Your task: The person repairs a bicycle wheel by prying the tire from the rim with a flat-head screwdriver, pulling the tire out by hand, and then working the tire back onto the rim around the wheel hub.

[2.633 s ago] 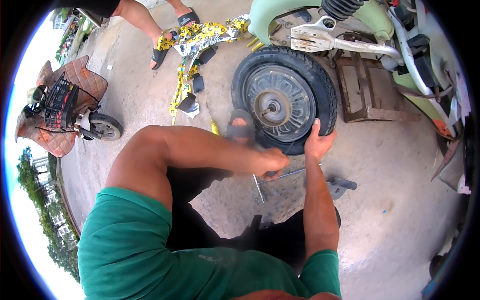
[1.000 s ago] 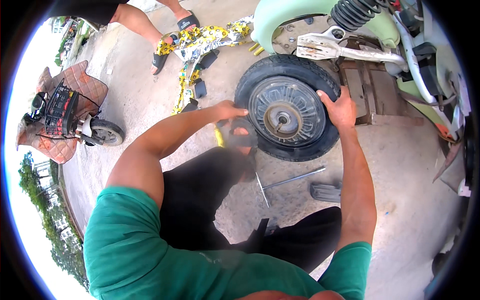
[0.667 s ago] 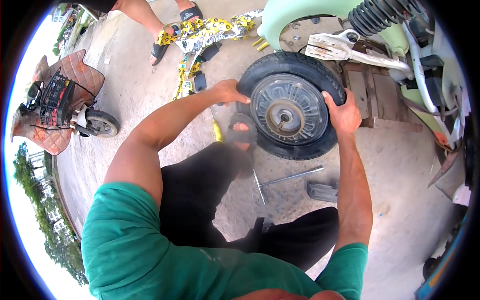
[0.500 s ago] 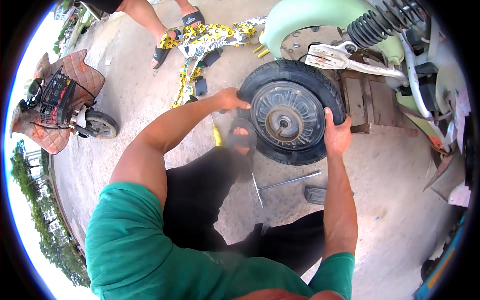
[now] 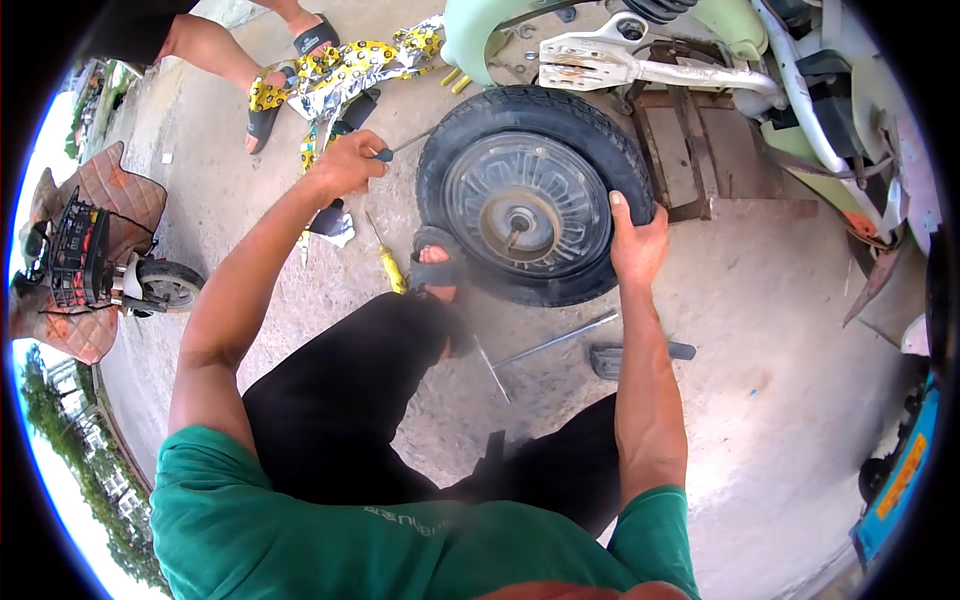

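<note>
A small black scooter wheel (image 5: pixel 530 195) with a grey metal hub stands upright on the concrete, under a pale green scooter body (image 5: pixel 640 40). My right hand (image 5: pixel 636 240) grips the tyre's right side. My left hand (image 5: pixel 348 163) is closed on the handle of a thin metal tool (image 5: pixel 408 146) whose tip reaches the tyre's upper left edge. My sandalled foot (image 5: pixel 437 262) rests against the wheel's lower left.
A yellow-handled screwdriver (image 5: pixel 388 262), a cross wrench (image 5: pixel 545 345) and a dark tool (image 5: pixel 625 357) lie on the ground. Another person's sandalled feet (image 5: pixel 268 95) stand by a yellow patterned sheet (image 5: pixel 345 70). A scooter (image 5: pixel 95 260) is parked at left.
My left hand left the tyre's top, moved left and now holds a thin tool against the tyre's edge. My right hand stayed on the tyre's right side.
</note>
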A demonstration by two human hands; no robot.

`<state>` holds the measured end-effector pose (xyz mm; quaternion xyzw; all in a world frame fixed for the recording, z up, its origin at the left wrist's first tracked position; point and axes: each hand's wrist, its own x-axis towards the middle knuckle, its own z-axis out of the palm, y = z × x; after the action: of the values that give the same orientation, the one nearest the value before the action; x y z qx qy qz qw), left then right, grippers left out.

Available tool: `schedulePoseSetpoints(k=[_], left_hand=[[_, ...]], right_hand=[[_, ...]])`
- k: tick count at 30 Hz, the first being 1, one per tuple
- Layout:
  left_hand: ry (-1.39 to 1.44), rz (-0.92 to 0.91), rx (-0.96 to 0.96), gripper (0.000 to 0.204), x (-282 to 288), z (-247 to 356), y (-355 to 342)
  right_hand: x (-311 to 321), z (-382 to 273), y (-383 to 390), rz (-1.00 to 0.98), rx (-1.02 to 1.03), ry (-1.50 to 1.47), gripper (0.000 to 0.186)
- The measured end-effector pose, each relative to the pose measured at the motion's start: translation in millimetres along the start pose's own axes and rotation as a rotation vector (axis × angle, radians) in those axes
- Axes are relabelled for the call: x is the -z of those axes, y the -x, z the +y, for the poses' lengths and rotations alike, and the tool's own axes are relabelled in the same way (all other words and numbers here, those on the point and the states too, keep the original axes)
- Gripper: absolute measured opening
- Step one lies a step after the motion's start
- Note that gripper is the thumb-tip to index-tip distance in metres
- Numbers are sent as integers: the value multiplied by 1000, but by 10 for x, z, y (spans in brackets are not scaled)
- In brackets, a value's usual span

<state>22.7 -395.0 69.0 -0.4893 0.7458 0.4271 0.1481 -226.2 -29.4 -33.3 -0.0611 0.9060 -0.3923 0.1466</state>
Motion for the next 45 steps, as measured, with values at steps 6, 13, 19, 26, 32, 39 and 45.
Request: schedulePoseSetpoints(k=[6, 13, 19, 26, 32, 39, 45], left_hand=[[-250, -200, -261, 36, 289, 929, 604], [-858, -427, -786, 33, -901, 1763, 647], [-1185, -516, -887, 30, -1576, 2120, 380], [-1181, -538, -1047, 24, -1767, 2201, 190], [-1194, -802, -954, 28, -1824, 2252, -158], [-1180, -990, -736, 24, -1916, 2435, -154], [-1247, -1016, -628, 26, -2008, 2455, -35]], right_hand=[[15, -69, 14, -5, -47, 20, 92], [-39, 34, -26, 29, 5, 24, 93], [-36, 26, -31, 25, 9, -19, 94], [-52, 67, -36, 47, 31, 11, 94], [-65, 19, -26, 51, 30, -14, 93], [-64, 79, -60, 63, 41, -21, 94], [-66, -40, -15, 34, 6, 37, 95]])
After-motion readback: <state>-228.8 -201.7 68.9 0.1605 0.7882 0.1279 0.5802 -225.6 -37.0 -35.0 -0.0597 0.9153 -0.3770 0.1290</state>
